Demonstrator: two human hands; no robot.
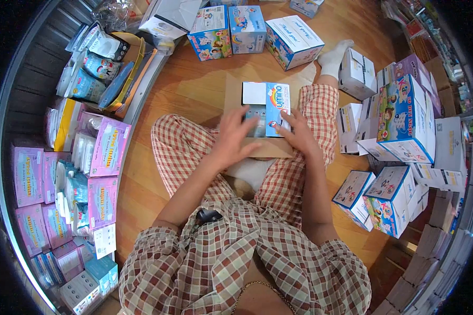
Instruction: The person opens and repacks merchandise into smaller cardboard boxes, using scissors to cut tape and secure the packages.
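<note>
An open cardboard carton (268,147) lies between my legs, with its flaps spread. Inside it are a white and blue box (278,100) with rainbow print and, beside that, greyish packs (256,118) that are partly covered. My left hand (234,137) hovers over the left side of the carton with its fingers spread, slightly blurred. At the right, my right hand (298,131) has its fingers apart and touches the right edge of the rainbow-printed box.
Blue and white boxes (294,41) stand on the floor ahead. More boxes (404,118) are stacked at the right. On the left, a shelf holds purple boxes (110,147) and a yellow-edged tray (136,58) of packets. My legs flank the carton.
</note>
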